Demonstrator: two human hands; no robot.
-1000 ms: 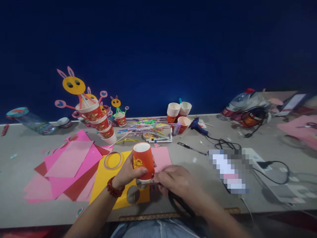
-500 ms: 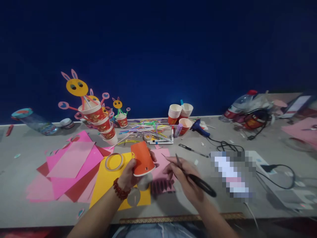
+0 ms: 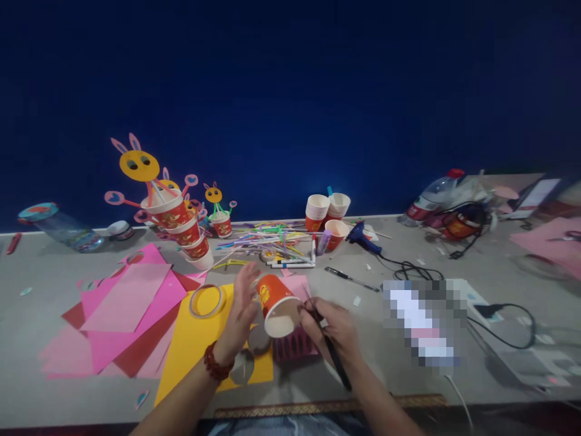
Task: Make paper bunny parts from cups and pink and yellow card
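A red paper cup (image 3: 271, 293) is tilted in front of me, its white mouth turned down toward me. At its right rim are the fingertips of my right hand (image 3: 334, 330), which also grips black-handled scissors (image 3: 336, 362) with the thin blades pointing up and away. My left hand (image 3: 241, 307) is open beside the cup's left side, fingers stretched upward; whether it touches the cup I cannot tell. Under the hands lie a yellow sheet (image 3: 190, 345) with grey round shapes on it and a pink sheet (image 3: 298, 283) bearing a row of dark ovals.
A tape roll (image 3: 206, 313) rests on the yellow sheet. Pink and red papers (image 3: 129, 297) spread leftward. Behind stand decorated cup figures (image 3: 175, 215), loose coloured sticks (image 3: 267, 233), stacked cups (image 3: 316, 213) and a blue glue gun (image 3: 363, 238) with its cord. A pen (image 3: 351, 278) lies right.
My left hand has let go of the cup and opened its fingers. The cup has turned, its mouth now toward me, and my right hand has come to its rim with the scissors.
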